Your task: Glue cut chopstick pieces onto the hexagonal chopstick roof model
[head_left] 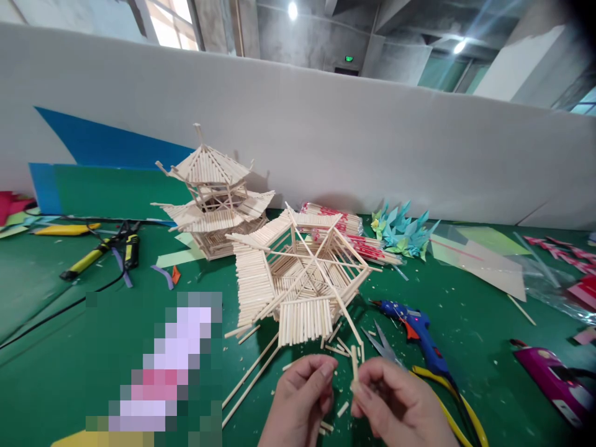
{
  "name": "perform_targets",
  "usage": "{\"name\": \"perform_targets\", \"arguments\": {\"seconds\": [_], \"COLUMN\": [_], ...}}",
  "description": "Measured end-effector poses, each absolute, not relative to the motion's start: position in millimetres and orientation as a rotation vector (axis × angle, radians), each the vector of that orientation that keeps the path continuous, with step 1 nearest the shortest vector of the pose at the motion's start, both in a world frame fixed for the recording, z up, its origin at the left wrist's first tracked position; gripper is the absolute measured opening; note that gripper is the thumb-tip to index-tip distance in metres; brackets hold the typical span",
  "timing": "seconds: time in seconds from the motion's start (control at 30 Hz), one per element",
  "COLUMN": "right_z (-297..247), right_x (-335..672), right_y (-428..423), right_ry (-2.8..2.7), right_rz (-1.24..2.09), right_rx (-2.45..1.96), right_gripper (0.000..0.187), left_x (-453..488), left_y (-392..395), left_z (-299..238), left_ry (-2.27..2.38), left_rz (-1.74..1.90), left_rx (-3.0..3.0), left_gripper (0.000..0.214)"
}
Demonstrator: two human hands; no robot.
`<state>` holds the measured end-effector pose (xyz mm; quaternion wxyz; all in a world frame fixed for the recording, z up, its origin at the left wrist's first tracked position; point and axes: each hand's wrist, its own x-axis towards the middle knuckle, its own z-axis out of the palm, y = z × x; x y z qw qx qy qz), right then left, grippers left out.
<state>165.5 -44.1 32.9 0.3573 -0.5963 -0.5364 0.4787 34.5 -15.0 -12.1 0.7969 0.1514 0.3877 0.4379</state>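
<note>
My left hand (302,397) is at the bottom centre with its fingers curled in a pinch; what it grips is too small to make out. Close beside it, my right hand (395,403) pinches a short wooden stick (354,363) that points upward. Just beyond both hands stands a partly built roof frame of wooden sticks (298,279). Behind it to the left is a finished stick pagoda (212,198). Loose sticks (249,375) lie on the green table (56,372) by my left hand.
Scissors (382,344) and a blue glue gun (419,332) lie right of the frame. Bundled sticks (344,226) and paper cranes (403,230) sit behind. Yellow-handled tools (100,251) and cables are at left, a purple object (554,375) at right. A white wall panel (419,143) backs the table.
</note>
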Motion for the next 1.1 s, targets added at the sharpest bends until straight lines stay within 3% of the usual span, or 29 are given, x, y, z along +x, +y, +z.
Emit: {"name": "perform_targets", "arguments": {"seconds": [0.17,0.4,0.77,1.1], "right_z": [59.8,74.3,86.6,92.1], "right_x": [180.3,176.3,171.3,167.7], "right_y": [-31.7,2.3,27.3,34.2], "right_ry": [-1.534,-1.726,-2.331,-2.428], "right_rz": [0.882,0.948,0.441,0.327], "right_rx": [-1.631,-1.679,-1.851,-1.879], "right_gripper": [0.024,0.023,0.022,0.024], "left_x": [33.5,34.5,32.1,33.9], "left_y": [-14.9,-12.3,-9.5,-6.0], "left_z": [-5.8,-8.2,-15.2,-11.1], "left_ry": [0.821,0.799,0.765,0.750], "left_rz": [0.968,0.964,0.945,0.950], "left_rx": [0.333,0.341,0.338,0.324], "left_gripper": [0.016,0.014,0.017,0.013]}}
